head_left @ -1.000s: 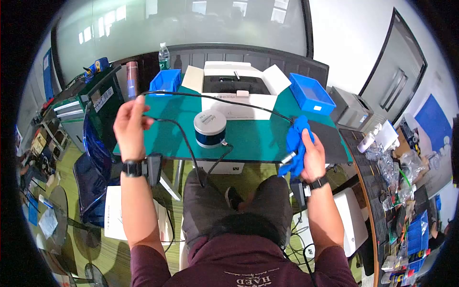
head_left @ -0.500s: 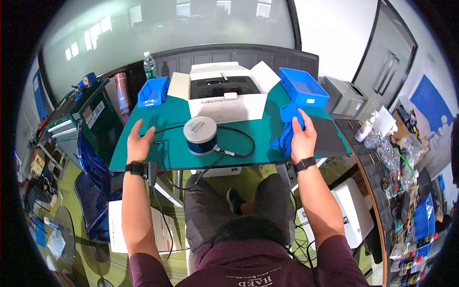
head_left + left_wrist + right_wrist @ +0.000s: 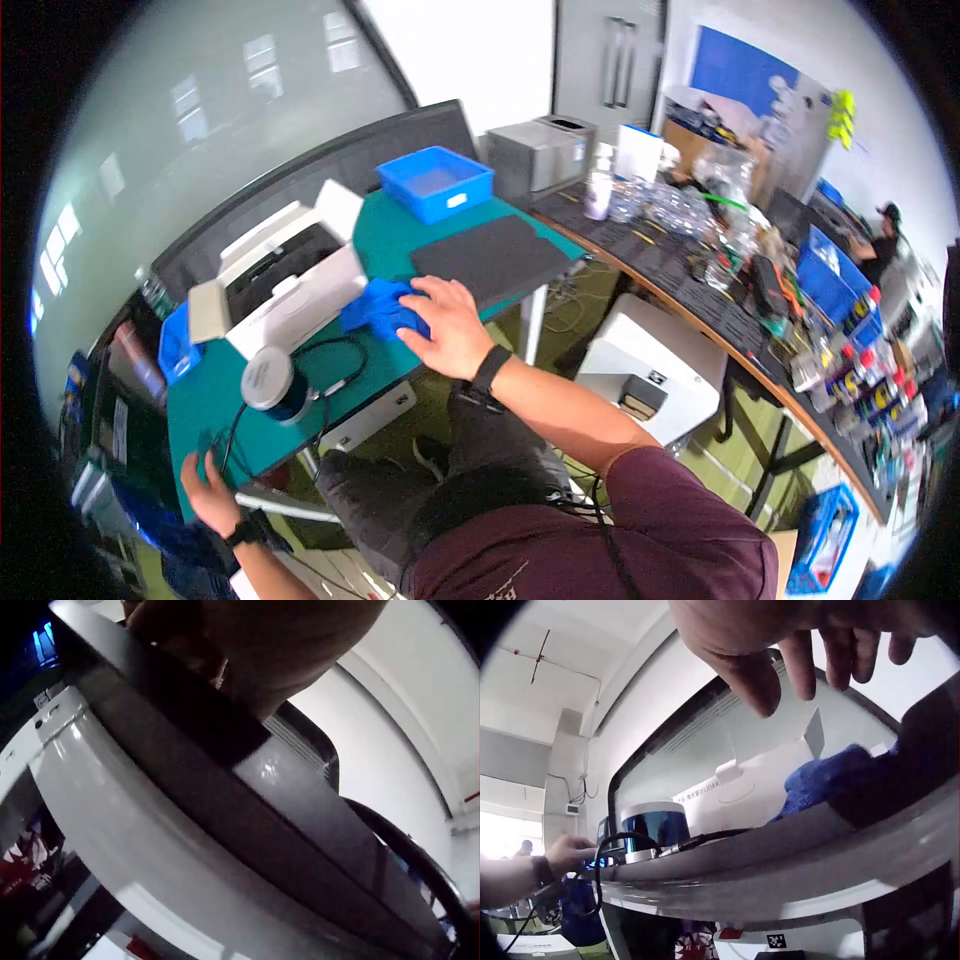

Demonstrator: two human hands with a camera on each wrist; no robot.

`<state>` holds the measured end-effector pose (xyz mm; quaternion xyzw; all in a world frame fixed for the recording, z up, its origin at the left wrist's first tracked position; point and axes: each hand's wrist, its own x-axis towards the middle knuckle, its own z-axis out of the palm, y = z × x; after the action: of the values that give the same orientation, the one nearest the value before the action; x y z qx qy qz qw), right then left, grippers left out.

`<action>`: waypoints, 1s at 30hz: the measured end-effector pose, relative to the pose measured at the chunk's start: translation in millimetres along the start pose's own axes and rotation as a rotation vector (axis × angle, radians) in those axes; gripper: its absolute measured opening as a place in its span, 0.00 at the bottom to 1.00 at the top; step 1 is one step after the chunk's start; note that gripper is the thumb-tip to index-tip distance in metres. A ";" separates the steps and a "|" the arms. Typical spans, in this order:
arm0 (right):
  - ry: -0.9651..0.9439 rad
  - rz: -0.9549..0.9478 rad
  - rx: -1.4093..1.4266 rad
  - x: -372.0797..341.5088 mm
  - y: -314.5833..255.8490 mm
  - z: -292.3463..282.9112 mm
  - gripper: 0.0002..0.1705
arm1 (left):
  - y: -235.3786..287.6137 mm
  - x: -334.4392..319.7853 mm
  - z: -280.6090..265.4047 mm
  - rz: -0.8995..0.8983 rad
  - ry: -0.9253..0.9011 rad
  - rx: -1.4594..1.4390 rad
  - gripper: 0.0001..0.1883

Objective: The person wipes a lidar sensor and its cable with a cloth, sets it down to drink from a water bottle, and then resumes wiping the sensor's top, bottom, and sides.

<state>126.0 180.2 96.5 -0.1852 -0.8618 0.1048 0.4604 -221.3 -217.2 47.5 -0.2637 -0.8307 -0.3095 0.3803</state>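
Note:
My right hand is over the table's front edge beside a crumpled blue cloth. In the right wrist view its fingers hang apart, above the cloth, with nothing between them. My left hand is at the table's left front corner, fingers spread, close to a black cable. A round lidar sensor with a white top and dark blue band stands near the front edge. Its black cable loops to the right on the table. The left wrist view shows mostly the table edge.
Behind the sensor stands an open white box with dark foam inside. Blue bins flank it. A dark mat lies on the green table's right end. A cluttered side bench holds bottles and plastic wrap.
The cable, once stretched between both hands, now lies on the table. The blue cloth has gone from my right hand's grip to the tabletop. The head view has turned right.

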 end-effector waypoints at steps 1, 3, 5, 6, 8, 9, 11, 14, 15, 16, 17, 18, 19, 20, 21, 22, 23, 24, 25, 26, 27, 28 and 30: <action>0.035 -0.007 0.051 -8.6 3.3 -13.4 0.26 | -4.6 -3.9 1.4 0.029 -0.006 -0.049 0.13; 0.077 0.033 0.131 -27.7 12.7 -42.1 0.24 | 12.9 -11.0 -4.8 -0.044 0.001 -0.250 0.12; 0.124 0.075 0.106 -52.3 31.8 -67.2 0.23 | 26.3 -15.7 -10.7 -0.093 -0.129 -0.329 0.12; 0.118 0.132 0.103 -65.5 40.4 -82.1 0.23 | 34.6 -18.6 -10.6 -0.036 -0.138 -0.316 0.13; 0.118 0.210 0.056 -94.8 64.7 -111.5 0.23 | 46.9 -17.5 -8.5 0.103 -0.181 -0.279 0.17; 0.130 0.265 0.033 -109.9 73.4 -127.3 0.22 | 42.9 -14.3 -0.4 0.113 -0.202 -0.284 0.16; 0.136 0.409 -0.024 -141.2 87.5 -162.9 0.22 | 41.4 -0.5 5.3 0.087 -0.283 -0.310 0.14; 0.201 0.598 -0.075 -189.1 109.6 -208.8 0.22 | 41.4 25.1 15.9 0.177 -0.341 -0.265 0.13; 0.247 0.662 -0.113 -203.9 119.3 -220.1 0.21 | 31.3 33.3 28.1 0.197 -0.328 -0.257 0.14; 0.303 0.717 -0.099 -216.1 126.0 -232.5 0.22 | 23.7 38.6 41.1 0.209 -0.323 -0.263 0.14; 0.354 0.776 -0.059 -230.4 138.3 -242.9 0.23 | 18.4 42.6 52.3 0.133 -0.361 -0.326 0.15; 0.386 0.830 -0.134 -243.2 150.2 -251.8 0.24 | 14.1 45.2 58.2 0.057 -0.399 -0.387 0.16; 0.416 0.883 -0.207 -253.8 162.9 -260.1 0.25 | 11.7 46.0 58.2 0.068 -0.393 -0.390 0.16; 0.486 0.881 -0.235 -262.8 179.0 -268.3 0.27 | 8.7 45.3 55.7 -0.043 -0.337 -0.387 0.18; 0.550 0.877 -0.261 -265.2 192.9 -276.4 0.29 | 1.1 40.8 52.5 -0.158 -0.280 -0.382 0.19; 0.645 0.864 -0.184 -254.9 195.0 -288.3 0.33 | -23.2 36.2 66.1 -0.128 -0.139 -0.495 0.20; 0.670 0.856 -0.250 -249.0 208.9 -302.4 0.36 | -25.7 33.3 63.8 -0.129 -0.133 -0.490 0.20; 0.737 0.825 -0.313 -245.2 231.9 -312.9 0.37 | -27.1 27.8 58.9 -0.165 -0.060 -0.532 0.20; 0.765 0.859 -0.334 -219.2 215.4 -328.8 0.40 | -24.2 21.5 51.1 -0.199 0.011 -0.573 0.21; 0.774 0.873 -0.408 -210.7 230.2 -341.9 0.43 | -6.5 21.1 25.0 -0.379 -0.106 -0.544 0.17; 0.748 0.922 -0.430 -197.9 237.0 -355.6 0.47 | 2.1 12.0 10.3 -0.379 -0.104 -0.541 0.17; 0.781 0.948 -0.439 -189.0 252.7 -363.3 0.50 | 10.3 2.0 -1.2 -0.431 -0.039 -0.543 0.19; 0.789 0.979 -0.431 -171.7 281.2 -377.3 0.54 | 37.0 -17.1 -32.5 -0.443 0.050 -0.496 0.20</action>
<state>589.8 368.3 77.3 -0.6679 -0.4466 0.0515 0.5931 -171.4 -219.1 62.3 -0.1535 -0.7575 -0.5840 0.2482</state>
